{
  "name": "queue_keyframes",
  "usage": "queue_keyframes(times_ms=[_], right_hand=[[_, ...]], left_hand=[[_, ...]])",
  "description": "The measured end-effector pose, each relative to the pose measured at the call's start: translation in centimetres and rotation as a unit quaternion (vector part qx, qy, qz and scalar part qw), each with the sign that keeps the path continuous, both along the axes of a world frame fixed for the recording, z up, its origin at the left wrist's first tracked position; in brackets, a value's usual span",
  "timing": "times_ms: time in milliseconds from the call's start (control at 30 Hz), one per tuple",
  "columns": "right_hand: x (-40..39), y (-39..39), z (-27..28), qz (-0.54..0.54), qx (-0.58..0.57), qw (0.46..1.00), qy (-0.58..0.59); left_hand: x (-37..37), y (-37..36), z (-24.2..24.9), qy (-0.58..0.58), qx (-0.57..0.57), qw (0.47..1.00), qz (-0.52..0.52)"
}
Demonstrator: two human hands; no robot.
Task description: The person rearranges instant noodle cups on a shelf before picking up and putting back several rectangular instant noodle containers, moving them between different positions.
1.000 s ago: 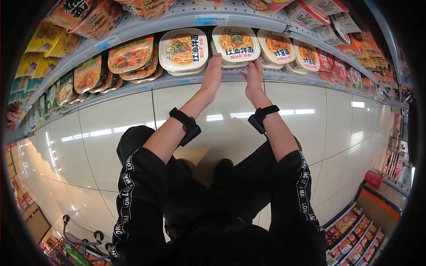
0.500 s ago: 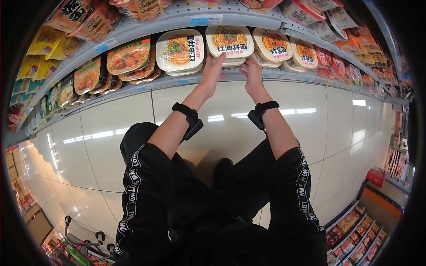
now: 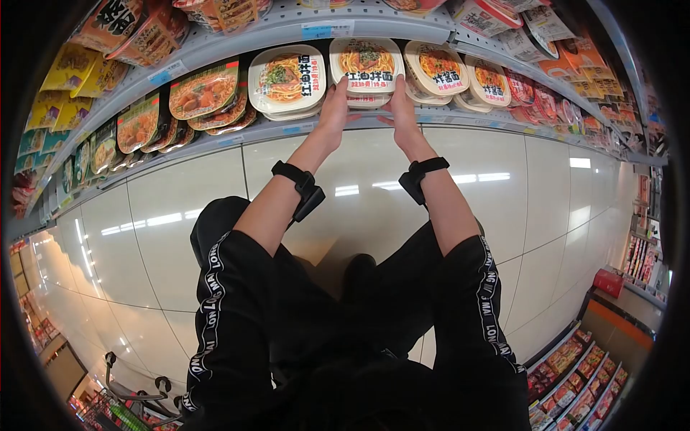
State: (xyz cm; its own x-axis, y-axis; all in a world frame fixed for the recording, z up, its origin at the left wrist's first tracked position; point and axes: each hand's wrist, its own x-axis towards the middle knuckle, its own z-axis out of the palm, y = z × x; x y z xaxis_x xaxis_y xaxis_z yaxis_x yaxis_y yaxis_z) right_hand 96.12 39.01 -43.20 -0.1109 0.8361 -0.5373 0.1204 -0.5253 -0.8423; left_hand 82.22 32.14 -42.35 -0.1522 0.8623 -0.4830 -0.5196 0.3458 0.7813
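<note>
A white-rimmed instant noodle bowl (image 3: 365,59) with a noodle picture and black lettering tops a stack on the lower shelf. My left hand (image 3: 335,113) is at its front left corner, thumb against the rim and other fingers lower down. My right hand (image 3: 402,116) mirrors it at the front right corner. Both hands hold the bowl between them. Beneath it, part of another bowl (image 3: 366,100) with red print shows. A similar white bowl stack (image 3: 286,75) stands to the left, and noodle bowls with orange-red sauce pictures (image 3: 436,70) stand to the right.
A grey shelf edge (image 3: 316,30) with price tags runs above the bowls. Green-and-red noodle packs (image 3: 205,90) line the shelf farther left. Pale floor tiles (image 3: 302,161) lie below, a cart (image 3: 136,391) stands lower left, and a rack of packets (image 3: 575,377) is lower right.
My hands have drawn in along the bowl's sides, and both thumbs now rest at its front corners. More of the bowl underneath shows. The view has shifted slightly.
</note>
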Motion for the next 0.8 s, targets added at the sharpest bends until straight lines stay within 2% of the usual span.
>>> queue_keyframes(times_ms=[200,300,367,400,567,633,767,800], right_hand=[[-0.2,0.0,-0.2,0.027,0.016,0.999,-0.028],[-0.2,-0.2,-0.1,0.031,0.036,0.999,-0.019],[0.0,-0.3,-0.1,0.039,0.046,0.998,-0.016],[0.2,-0.3,-0.1,0.047,0.045,0.998,-0.022],[0.9,-0.1,-0.8,0.037,0.040,0.998,-0.044],[1.3,0.2,-1.9,0.017,0.080,0.996,-0.031],[0.8,-0.1,-1.3,-0.026,0.123,0.991,-0.033],[0.7,0.0,-1.5,-0.034,0.127,0.991,-0.015]], left_hand=[[-0.2,-0.2,-0.2,-0.009,0.001,1.000,-0.007],[0.2,-0.1,-0.5,0.031,-0.002,1.000,-0.001],[0.6,0.2,-2.1,0.185,0.001,0.983,-0.012],[1.1,0.1,-2.5,0.200,0.041,0.979,0.024],[2.1,-1.6,-1.1,0.257,0.058,0.964,0.038],[2.2,-2.0,-1.8,0.330,0.054,0.942,0.013],[2.2,-3.2,-0.8,0.332,0.088,0.939,0.020],[2.2,-3.5,-0.4,0.300,0.113,0.947,0.015]])
